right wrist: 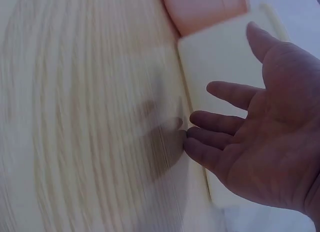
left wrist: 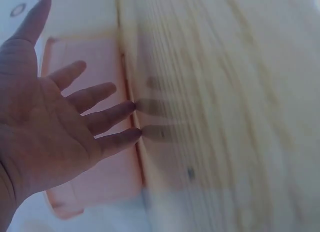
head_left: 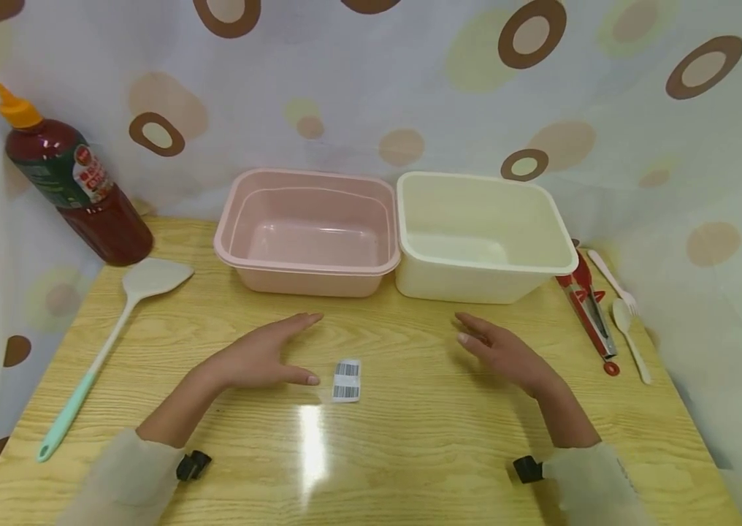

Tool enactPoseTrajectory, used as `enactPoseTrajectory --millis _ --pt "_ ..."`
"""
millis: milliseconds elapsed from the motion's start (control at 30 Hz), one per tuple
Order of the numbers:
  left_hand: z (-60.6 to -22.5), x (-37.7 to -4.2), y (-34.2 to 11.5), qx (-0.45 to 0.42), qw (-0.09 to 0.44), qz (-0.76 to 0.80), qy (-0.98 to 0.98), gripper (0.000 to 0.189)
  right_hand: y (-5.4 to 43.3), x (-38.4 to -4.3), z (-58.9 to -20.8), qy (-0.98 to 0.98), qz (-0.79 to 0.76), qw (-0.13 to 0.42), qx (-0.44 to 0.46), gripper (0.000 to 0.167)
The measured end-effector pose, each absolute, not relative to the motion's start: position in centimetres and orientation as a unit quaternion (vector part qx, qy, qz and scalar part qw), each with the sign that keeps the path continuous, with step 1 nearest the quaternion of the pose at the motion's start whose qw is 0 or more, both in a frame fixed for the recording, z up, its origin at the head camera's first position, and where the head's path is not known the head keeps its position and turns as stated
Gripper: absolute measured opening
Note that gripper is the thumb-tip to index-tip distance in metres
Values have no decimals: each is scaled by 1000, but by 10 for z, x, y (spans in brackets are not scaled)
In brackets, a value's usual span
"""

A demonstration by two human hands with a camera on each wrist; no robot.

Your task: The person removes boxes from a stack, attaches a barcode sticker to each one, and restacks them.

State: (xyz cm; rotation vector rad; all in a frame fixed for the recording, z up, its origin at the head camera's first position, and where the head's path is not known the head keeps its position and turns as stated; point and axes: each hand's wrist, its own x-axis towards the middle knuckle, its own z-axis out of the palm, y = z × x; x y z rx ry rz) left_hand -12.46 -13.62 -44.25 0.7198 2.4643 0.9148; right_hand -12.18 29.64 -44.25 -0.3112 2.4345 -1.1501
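Note:
My left hand (head_left: 259, 359) hovers over the table with its fingers spread and holds nothing. Its thumb is close to a white barcode label (head_left: 347, 380) on the wood. In the left wrist view the palm (left wrist: 45, 127) shows bare, with a pink basin (left wrist: 92, 142) beyond it. My right hand (head_left: 505, 356), its fingers loosely extended, holds nothing in front of the cream bin (head_left: 456, 281). The right wrist view shows that bare palm (right wrist: 280, 127) too. The pink basin (head_left: 308, 283) and the cream bin stand side by side at the back.
A red sauce bottle (head_left: 98, 197) with an orange cap stands at the back left. Below it lies a spatula (head_left: 108, 343) with a mint handle. On the right lie red-handled tongs (head_left: 588, 307), a pink fork (head_left: 610, 281) and a pale spoon (head_left: 632, 340). Patterned cloth (head_left: 345, 88) hangs behind.

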Motion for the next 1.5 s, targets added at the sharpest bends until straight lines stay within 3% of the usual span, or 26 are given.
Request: enactPoseTrajectory --millis 533,1233,1500 --pt "-444 -121 -83 281 242 189 909 115 194 -115 -454 923 -218 161 -273 74" --pt "-444 -128 -79 291 239 154 914 96 150 -107 -458 945 -180 117 -246 72" --pt "-445 -127 -79 286 239 154 915 94 141 -107 -462 951 -183 87 -234 48"
